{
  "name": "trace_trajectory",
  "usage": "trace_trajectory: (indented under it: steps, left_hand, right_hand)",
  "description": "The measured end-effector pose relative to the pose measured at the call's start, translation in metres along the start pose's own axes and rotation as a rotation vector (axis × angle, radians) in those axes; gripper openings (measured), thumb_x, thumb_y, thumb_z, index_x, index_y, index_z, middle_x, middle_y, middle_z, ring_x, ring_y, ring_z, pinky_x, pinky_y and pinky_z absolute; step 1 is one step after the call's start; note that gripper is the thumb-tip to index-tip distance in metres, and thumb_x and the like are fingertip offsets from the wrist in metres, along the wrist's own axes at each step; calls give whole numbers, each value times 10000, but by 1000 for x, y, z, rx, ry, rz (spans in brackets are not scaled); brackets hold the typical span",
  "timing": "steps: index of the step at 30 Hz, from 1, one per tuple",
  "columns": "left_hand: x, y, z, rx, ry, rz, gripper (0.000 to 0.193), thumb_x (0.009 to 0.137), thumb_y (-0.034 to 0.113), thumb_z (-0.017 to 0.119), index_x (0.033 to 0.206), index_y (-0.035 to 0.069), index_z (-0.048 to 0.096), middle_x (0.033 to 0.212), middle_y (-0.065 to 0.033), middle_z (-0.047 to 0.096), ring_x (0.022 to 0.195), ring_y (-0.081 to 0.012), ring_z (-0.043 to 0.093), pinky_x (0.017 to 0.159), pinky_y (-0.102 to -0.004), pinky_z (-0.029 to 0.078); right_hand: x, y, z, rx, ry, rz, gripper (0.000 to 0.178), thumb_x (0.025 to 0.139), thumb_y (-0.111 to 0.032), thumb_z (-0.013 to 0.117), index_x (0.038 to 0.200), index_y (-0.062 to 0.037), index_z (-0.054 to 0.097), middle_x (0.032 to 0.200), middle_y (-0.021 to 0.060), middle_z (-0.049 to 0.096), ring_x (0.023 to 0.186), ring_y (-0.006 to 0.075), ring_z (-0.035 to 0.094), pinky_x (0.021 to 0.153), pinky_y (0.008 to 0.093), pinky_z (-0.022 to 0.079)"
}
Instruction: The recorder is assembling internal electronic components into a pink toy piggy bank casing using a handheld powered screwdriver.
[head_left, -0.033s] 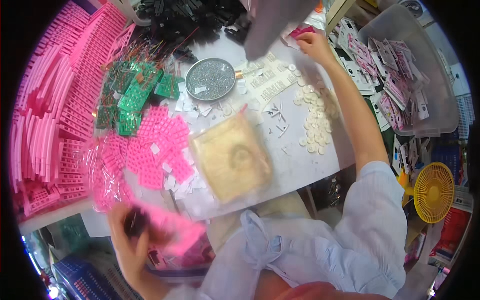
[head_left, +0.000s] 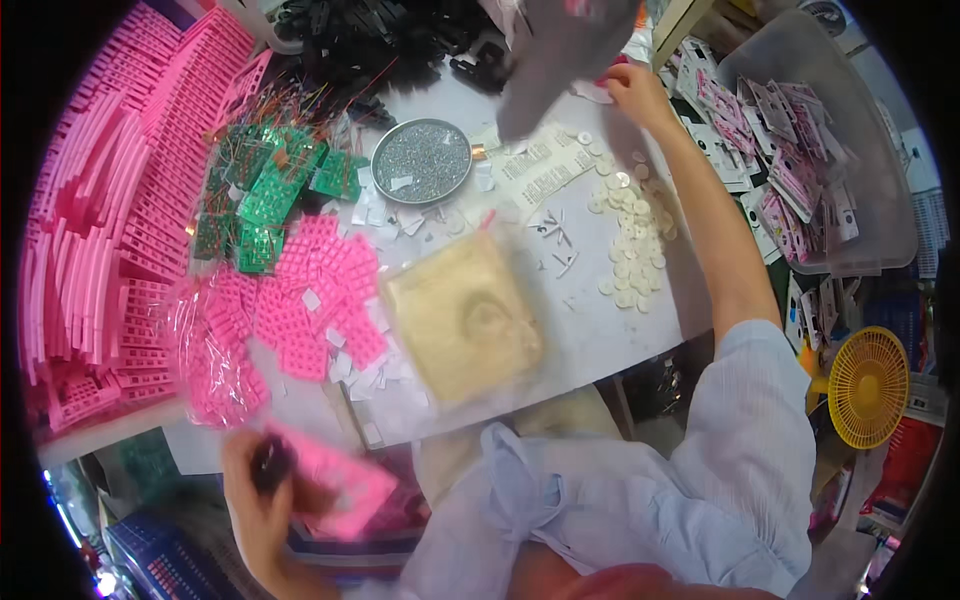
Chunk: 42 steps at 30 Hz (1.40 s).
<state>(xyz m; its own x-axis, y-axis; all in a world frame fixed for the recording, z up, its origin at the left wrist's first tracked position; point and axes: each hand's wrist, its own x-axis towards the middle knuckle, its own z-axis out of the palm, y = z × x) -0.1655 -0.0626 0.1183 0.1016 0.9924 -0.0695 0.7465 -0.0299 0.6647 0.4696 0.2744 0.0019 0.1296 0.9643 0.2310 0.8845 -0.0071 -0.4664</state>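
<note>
At the lower left, below the table's front edge, my left hand (head_left: 262, 505) is closed around a pink plastic panel (head_left: 345, 490), blurred by motion. A black part (head_left: 272, 462) sits at the same grip, between thumb and fingers. My right arm stretches to the far right of the table, where my right hand (head_left: 640, 95) is closed at a small dark pink piece (head_left: 618, 70), mostly hidden by the fingers. A yellowish square pad (head_left: 460, 320) in clear plastic lies at the table's front middle, between the hands.
A blurred grey object (head_left: 565, 75) hangs over the table's far side. Pink keypads (head_left: 310, 290), green circuit boards (head_left: 270, 190), a round tray of small metal parts (head_left: 424, 195) and white discs (head_left: 635, 240) lie about. Pink panels (head_left: 90, 230) are stacked left; a clear bin (head_left: 880, 220) stands right.
The pink panel in my left hand has tipped downward and slightly left. My right hand has shifted a little to the right. The grey object overhead has moved down and right.
</note>
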Motion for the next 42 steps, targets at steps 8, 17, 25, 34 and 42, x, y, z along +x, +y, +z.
trace_trajectory:
  steps: [8, 17, 25, 34, 42]
  left_hand:
    - [-92, -61, -6, 632, -70, -363, 532, 760, 144, 772, 1249, 22, 599, 1171, -212, 644, 1114, -422, 596, 975, -454, 474]
    - [12, 13, 128, 126, -166, 378, 297, 771, 39, 757, 1058, 39, 680, 1030, -143, 688, 917, -346, 664, 800, -425, 522]
    - [93, 57, 212, -78, 8, 796, 417, 786, 130, 757, 1174, 34, 637, 1206, -148, 606, 1084, -335, 593, 888, -459, 480]
    - [61, 75, 192, -171, -189, 732, 466, 838, 215, 740, 1252, 50, 604, 1246, -147, 592, 1180, -343, 552, 964, -486, 459]
    - [33, 111, 147, -1100, -1087, 935, 579, 845, 337, 747, 1251, -23, 544, 1259, -226, 531, 1081, -408, 574, 899, -458, 487]
  right_hand:
    - [54, 38, 39, -735, 12, -93, 193, 812, -191, 699, 936, -48, 735, 941, 210, 738, 920, 393, 718, 819, 491, 568]
    - [-111, -28, -43, 369, -407, 72, 190, 873, -40, 673, 1048, -7, 741, 887, 63, 741, 744, 102, 673, 635, 251, 529]
    - [-246, -201, 37, 337, -302, -534, 134, 821, 4, 719, 953, -14, 708, 868, 103, 644, 760, 251, 658, 661, 319, 536]
    - [-231, -204, 48, 166, -408, -606, 118, 803, -110, 703, 898, -66, 646, 852, 72, 620, 742, 284, 623, 649, 393, 512]
    - [-232, -149, -13, 432, -342, -209, 155, 864, -56, 700, 1014, -19, 711, 839, 39, 648, 657, 108, 511, 585, 252, 400]
